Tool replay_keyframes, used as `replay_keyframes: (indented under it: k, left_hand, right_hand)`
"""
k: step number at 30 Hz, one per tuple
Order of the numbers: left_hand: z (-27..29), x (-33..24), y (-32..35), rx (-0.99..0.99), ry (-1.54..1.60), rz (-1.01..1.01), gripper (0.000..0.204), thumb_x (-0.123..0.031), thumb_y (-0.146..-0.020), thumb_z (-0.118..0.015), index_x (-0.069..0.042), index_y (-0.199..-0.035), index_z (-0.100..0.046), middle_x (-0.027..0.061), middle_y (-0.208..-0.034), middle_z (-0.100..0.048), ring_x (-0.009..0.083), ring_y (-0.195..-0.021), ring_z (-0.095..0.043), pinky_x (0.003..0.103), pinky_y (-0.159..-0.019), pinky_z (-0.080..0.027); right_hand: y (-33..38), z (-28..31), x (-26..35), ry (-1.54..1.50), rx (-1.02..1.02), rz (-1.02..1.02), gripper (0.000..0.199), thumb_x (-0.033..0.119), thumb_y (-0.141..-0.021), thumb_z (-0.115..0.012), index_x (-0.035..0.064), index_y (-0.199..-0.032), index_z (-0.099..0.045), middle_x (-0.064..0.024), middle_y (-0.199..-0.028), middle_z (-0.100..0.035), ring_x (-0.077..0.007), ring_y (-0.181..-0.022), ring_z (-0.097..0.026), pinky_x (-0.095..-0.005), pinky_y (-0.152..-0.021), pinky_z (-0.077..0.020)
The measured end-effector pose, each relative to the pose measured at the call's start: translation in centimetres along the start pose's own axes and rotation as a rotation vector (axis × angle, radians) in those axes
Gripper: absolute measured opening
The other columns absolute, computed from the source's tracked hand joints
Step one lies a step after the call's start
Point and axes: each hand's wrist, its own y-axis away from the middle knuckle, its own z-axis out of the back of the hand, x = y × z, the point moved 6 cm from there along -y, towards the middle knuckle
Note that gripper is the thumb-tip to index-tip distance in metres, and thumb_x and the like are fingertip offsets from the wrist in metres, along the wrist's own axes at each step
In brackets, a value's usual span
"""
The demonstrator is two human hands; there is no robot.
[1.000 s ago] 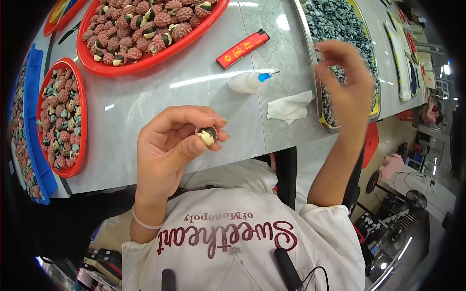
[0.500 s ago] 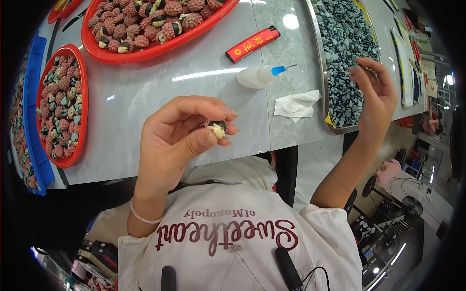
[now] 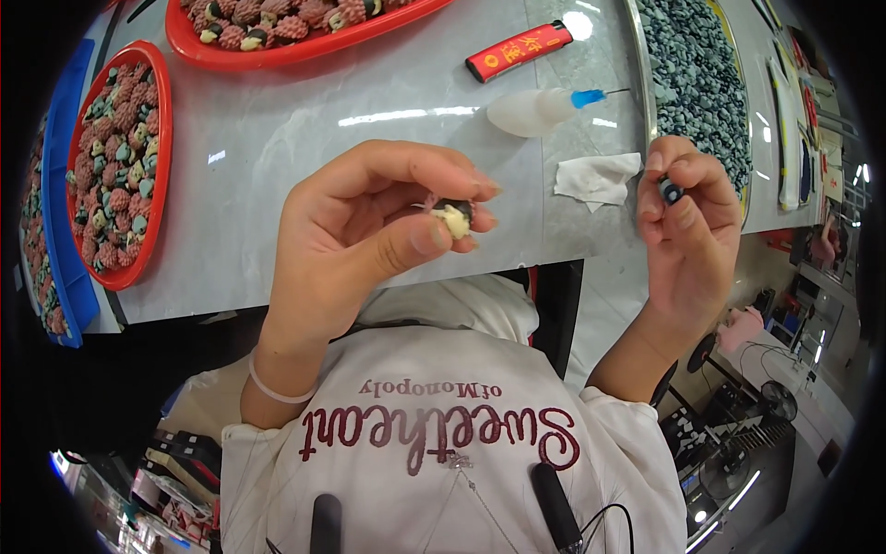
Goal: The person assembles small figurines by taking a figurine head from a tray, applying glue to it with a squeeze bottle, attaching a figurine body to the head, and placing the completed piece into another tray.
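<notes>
Between the thumb and fingertips of my left hand is a small piece with cream and black parts and a bit of pink at its edge. My fingers hide the rest of it. My right hand pinches a small dark piece with a pale band, just off the near end of a metal tray. Many small dark and grey-green pieces fill that tray. The two hands are apart, both raised at the table's near edge.
A white squeeze bottle with a blue needle tip lies beyond my hands, beside a red lighter. White tissue lies near my right hand. Red trays of pink knobbly pieces stand far left and left, with a blue tray outermost.
My right hand has come back from over the metal tray toward me, now with a small dark piece in its fingers. My left hand still holds its piece, slightly farther right in view.
</notes>
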Motion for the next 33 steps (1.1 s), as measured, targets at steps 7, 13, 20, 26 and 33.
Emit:
replay_keyframes:
  k: [7, 13, 20, 26, 33]
  left_hand:
    - [-0.5, 0.1, 0.2, 0.071, 0.034, -0.004, 0.03, -0.023, -0.075, -0.064, -0.001, -0.091, -0.053, 0.0215, -0.096, -0.056, 0.0206, -0.077, -0.061, 0.025, -0.064, -0.051]
    - [-0.7, 0.0, 0.2, 0.106, 0.041, -0.053, 0.03, -0.023, -0.076, -0.063, 0.001, -0.092, -0.053, 0.0238, -0.097, -0.057, 0.0205, -0.077, -0.061, 0.026, -0.065, -0.051]
    - [-0.5, 0.0, 0.3, 0.077, 0.036, -0.037, 0.028, -0.02, -0.077, -0.063, 0.002, -0.092, -0.054, 0.0229, -0.096, -0.057, 0.0208, -0.079, -0.06, 0.026, -0.065, -0.051]
    - [-0.3, 0.2, 0.2, 0.078, 0.05, -0.022, 0.03, -0.021, -0.076, -0.063, 0.002, -0.093, -0.054, 0.0207, -0.095, -0.058, 0.0206, -0.079, -0.06, 0.026, -0.064, -0.051]
    - [0.1, 0.4, 0.1, 0.017, 0.013, -0.107, 0.031, -0.022, -0.074, -0.066, 0.0, -0.091, -0.052, 0.0128, -0.087, -0.057, 0.0167, -0.074, -0.058, 0.024, -0.059, -0.051]
  right_hand:
    - [0.5, -4.1, -1.4, 0.238, -0.039, 0.015, 0.022, 0.007, -0.073, -0.063, -0.0025, -0.091, -0.054, -0.0159, -0.089, -0.053, -0.0143, -0.067, -0.054, -0.02, -0.051, -0.0434]
    - [0.7, -5.1, -1.6, 0.292, -0.109, 0.118, 0.021, 0.001, -0.071, -0.062, -0.0041, -0.089, -0.052, -0.0187, -0.09, -0.056, -0.0168, -0.074, -0.057, -0.0223, -0.057, -0.048]
    - [0.6, -5.6, -1.4, 0.375, -0.05, 0.201, 0.018, -0.004, -0.071, -0.06, -0.0043, -0.088, -0.053, -0.0206, -0.091, -0.056, -0.018, -0.074, -0.058, -0.023, -0.058, -0.0498]
    - [0.8, -5.8, -1.2, 0.419, -0.029, 0.26, 0.017, -0.007, -0.07, -0.059, -0.0053, -0.086, -0.054, -0.0225, -0.091, -0.055, -0.0197, -0.074, -0.058, -0.0242, -0.059, -0.0508]
    - [0.9, -7.3, -0.1, 0.559, 0.079, 0.358, 0.02, -0.009, -0.069, -0.06, -0.0048, -0.087, -0.052, -0.0233, -0.089, -0.055, -0.0207, -0.073, -0.058, -0.0223, -0.057, -0.0512]
